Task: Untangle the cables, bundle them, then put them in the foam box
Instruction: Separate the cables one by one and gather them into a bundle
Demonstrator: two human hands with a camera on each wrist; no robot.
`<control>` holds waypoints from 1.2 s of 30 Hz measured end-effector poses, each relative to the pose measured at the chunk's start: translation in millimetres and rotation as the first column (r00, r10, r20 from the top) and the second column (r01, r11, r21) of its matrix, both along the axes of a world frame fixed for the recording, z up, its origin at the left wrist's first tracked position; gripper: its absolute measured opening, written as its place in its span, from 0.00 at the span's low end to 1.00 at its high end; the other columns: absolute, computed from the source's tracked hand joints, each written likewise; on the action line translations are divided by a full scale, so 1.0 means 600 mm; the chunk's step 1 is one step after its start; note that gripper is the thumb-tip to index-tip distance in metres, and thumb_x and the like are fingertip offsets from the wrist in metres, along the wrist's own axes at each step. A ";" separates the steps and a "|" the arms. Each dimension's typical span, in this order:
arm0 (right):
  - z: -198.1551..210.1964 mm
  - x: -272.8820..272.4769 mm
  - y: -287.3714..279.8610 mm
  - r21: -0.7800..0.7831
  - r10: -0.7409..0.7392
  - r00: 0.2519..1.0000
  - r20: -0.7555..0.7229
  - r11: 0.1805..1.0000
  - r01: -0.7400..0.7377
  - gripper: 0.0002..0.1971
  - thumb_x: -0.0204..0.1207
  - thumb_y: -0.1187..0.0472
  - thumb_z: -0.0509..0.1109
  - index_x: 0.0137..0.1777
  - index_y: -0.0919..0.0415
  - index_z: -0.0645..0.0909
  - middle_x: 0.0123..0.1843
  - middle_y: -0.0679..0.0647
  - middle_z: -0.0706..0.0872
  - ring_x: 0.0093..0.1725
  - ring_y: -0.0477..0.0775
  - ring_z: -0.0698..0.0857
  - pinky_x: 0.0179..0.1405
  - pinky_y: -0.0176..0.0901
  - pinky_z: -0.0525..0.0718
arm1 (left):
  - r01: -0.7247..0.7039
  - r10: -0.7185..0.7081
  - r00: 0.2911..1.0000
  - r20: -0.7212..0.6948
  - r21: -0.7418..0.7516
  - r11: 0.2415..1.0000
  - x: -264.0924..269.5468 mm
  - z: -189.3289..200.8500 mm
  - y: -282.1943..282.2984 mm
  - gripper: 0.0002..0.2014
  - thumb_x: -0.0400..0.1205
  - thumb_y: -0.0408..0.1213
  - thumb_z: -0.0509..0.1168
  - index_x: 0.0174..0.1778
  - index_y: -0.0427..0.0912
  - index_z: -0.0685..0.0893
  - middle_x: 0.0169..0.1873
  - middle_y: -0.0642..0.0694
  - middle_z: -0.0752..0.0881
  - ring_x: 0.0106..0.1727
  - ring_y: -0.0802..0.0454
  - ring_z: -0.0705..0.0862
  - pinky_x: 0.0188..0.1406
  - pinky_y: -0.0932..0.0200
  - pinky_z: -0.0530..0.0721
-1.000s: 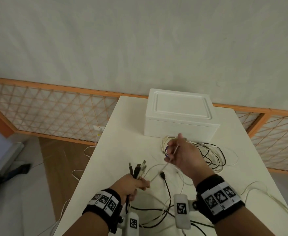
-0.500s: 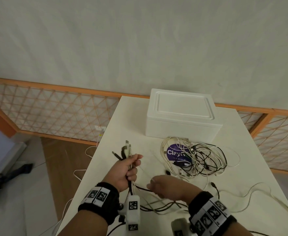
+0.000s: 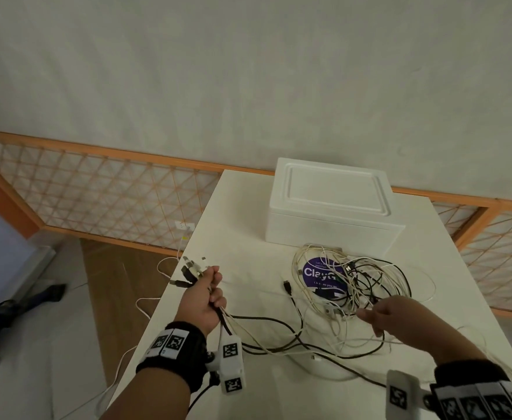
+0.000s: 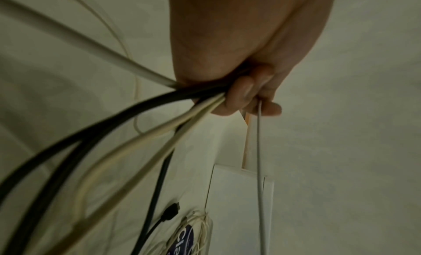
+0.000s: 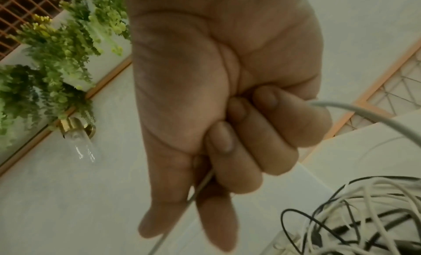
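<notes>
the left hand (image 3: 201,301) squeezed a bunch of cable ends (image 3: 192,268) near the table's left edge, probably to keep them sorted. the right hand (image 5: 225,114) curled around one thin white cable (image 5: 355,109) by the tangled pile (image 3: 351,286). the foam box (image 3: 330,207) sat closed, just behind.

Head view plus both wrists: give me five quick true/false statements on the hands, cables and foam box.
1. The left hand grips several cable ends. True.
2. The foam box stands open. False: its lid is on.
3. The right hand holds a thin white cable. True.
4. The tangled pile lies inside the box. False: it lies on the table, in front of the box.
5. The pile lies over a round purple sticker. True.
</notes>
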State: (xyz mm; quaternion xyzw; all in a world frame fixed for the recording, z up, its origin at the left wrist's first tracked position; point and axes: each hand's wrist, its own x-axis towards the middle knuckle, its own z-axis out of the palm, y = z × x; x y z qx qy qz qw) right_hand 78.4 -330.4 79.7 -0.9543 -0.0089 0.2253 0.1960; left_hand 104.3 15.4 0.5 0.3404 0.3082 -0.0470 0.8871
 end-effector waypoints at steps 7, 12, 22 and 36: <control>0.033 -0.007 0.004 -0.072 -0.028 0.983 0.181 0.997 0.042 0.27 0.78 0.36 0.58 0.31 0.58 0.79 0.30 0.50 0.83 0.34 0.45 0.81 0.38 0.40 0.76 | -0.036 0.042 0.996 -0.073 0.073 0.997 -0.005 0.007 0.004 0.16 0.88 0.47 0.54 0.36 0.46 0.72 0.44 0.42 0.90 0.33 0.52 0.82 0.29 0.61 0.75; 0.013 -0.006 0.046 -0.113 0.096 0.981 0.171 0.991 -0.077 0.17 0.81 0.41 0.59 0.35 0.49 0.76 0.37 0.48 0.84 0.42 0.46 0.83 0.44 0.43 0.78 | -0.136 0.133 0.989 -0.065 -0.057 0.989 -0.008 0.022 -0.005 0.15 0.87 0.49 0.57 0.37 0.45 0.71 0.28 0.46 0.81 0.29 0.51 0.80 0.35 0.54 0.82; 0.032 -0.041 0.216 0.341 0.381 0.923 0.053 0.862 -0.376 0.53 0.58 0.42 0.82 0.81 0.46 0.56 0.77 0.41 0.68 0.75 0.43 0.68 0.74 0.38 0.66 | 0.216 -0.199 0.970 0.139 -0.120 0.969 -0.033 0.099 -0.062 0.25 0.82 0.47 0.63 0.20 0.47 0.63 0.14 0.52 0.62 0.11 0.60 0.60 0.08 0.71 0.57; 0.052 -0.109 0.103 -0.246 0.366 0.923 0.118 0.911 -0.330 0.03 0.70 0.54 0.62 0.41 0.48 0.70 0.34 0.45 0.75 0.39 0.47 0.75 0.28 0.31 0.65 | -0.079 0.096 0.994 0.048 -0.277 0.958 -0.048 0.057 0.058 0.31 0.86 0.57 0.51 0.16 0.48 0.64 0.11 0.53 0.61 0.10 0.60 0.59 0.10 0.69 0.54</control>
